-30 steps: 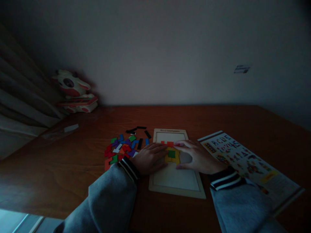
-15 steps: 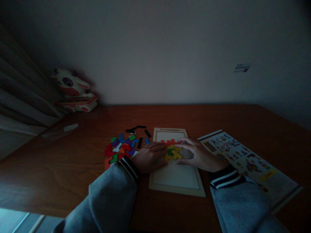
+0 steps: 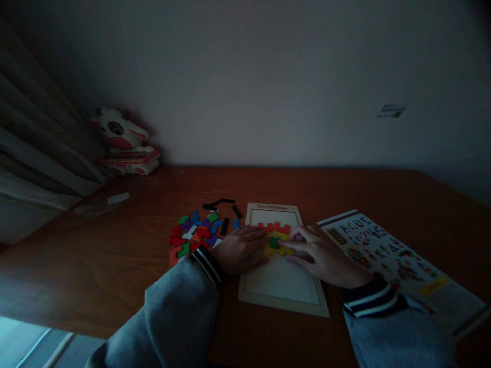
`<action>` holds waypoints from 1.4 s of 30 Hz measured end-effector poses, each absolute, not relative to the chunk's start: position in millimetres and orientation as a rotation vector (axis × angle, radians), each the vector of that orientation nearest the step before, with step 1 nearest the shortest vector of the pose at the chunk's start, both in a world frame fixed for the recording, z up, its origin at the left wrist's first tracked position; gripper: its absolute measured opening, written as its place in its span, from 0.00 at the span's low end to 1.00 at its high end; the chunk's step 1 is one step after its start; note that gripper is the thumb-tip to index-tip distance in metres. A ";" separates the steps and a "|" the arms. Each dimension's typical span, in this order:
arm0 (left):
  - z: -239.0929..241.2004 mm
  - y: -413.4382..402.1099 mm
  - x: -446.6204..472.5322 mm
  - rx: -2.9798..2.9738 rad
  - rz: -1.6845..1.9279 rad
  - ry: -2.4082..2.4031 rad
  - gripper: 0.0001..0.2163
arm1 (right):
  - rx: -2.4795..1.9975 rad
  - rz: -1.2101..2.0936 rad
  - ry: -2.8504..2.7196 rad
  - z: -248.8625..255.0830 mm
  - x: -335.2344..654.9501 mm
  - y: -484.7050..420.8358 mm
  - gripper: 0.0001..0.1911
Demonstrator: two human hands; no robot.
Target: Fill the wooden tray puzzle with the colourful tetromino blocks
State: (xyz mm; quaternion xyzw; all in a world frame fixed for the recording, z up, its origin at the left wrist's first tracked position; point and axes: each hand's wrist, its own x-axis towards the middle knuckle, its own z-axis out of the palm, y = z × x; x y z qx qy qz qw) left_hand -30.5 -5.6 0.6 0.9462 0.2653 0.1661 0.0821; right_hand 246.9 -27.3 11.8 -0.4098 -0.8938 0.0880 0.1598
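A pale wooden puzzle board [image 3: 283,307] lies in front of me. On it, yellow puzzle pieces [image 3: 286,251] surround a green piece [image 3: 273,243], with red pieces [image 3: 282,228] along their far side. My left hand [image 3: 242,249] rests flat across the board's left edge, fingers stretched against the left side of the yellow pieces. From the right, my right hand [image 3: 320,251] has its index finger and thumb on the lower-right yellow piece, other fingers curled. Parts of the yellow pieces are hidden under my fingertips.
Loose coloured pieces [image 3: 202,233] lie left of the board, with several black strips [image 3: 224,226] beside and behind them. A printed pattern sheet [image 3: 399,263] lies at the right. A cow-shaped toy [image 3: 128,140] stands at the back left near a curtain [image 3: 34,138].
The yellow piece under my right fingers has turned and moved down beside the green piece. My right index finger has come down onto it. My left hand stays at the left side.
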 end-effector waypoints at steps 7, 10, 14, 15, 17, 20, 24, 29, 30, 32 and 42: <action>0.1 -5.5 -30.0 2.822 0.512 0.793 0.22 | -1.117 0.361 -2.486 7.6 250.5 -41.1 0.15; 1.0 -5.8 -29.4 2.821 0.513 0.794 0.21 | -1.118 0.420 -2.473 7.2 250.3 -47.3 0.17; 3.6 -7.0 -28.7 2.826 0.507 0.779 0.21 | -1.140 0.398 -2.464 2.5 248.1 -48.5 0.17; 3.6 -7.2 -28.6 2.828 0.503 0.779 0.21 | -1.140 0.396 -2.452 0.4 246.9 -47.5 0.17; 2.3 -7.1 -28.5 2.832 0.501 0.784 0.21 | -1.146 0.392 -2.424 -4.0 243.9 -45.2 0.15; -1.2 -6.2 -28.7 2.832 0.507 0.781 0.22 | -1.204 0.357 -2.364 -7.9 238.3 -42.8 0.15; -2.0 -5.8 -28.7 2.826 0.498 0.783 0.22 | -1.278 0.262 -2.319 -7.6 234.0 -42.5 0.24; 3.1 -7.3 -27.4 2.803 0.501 0.782 0.21 | -1.259 0.251 -2.368 -10.0 236.5 -40.3 0.27; 3.7 -7.5 -27.2 2.800 0.505 0.777 0.21 | -1.252 0.271 -2.375 -10.9 237.1 -39.7 0.27; 4.4 -7.6 -26.9 2.793 0.521 0.761 0.20 | -1.239 0.311 -2.380 -12.1 237.8 -39.1 0.27; 2.0 -5.9 -27.5 2.757 0.518 0.725 0.21 | -1.213 0.343 -2.314 -8.2 235.8 -35.0 0.25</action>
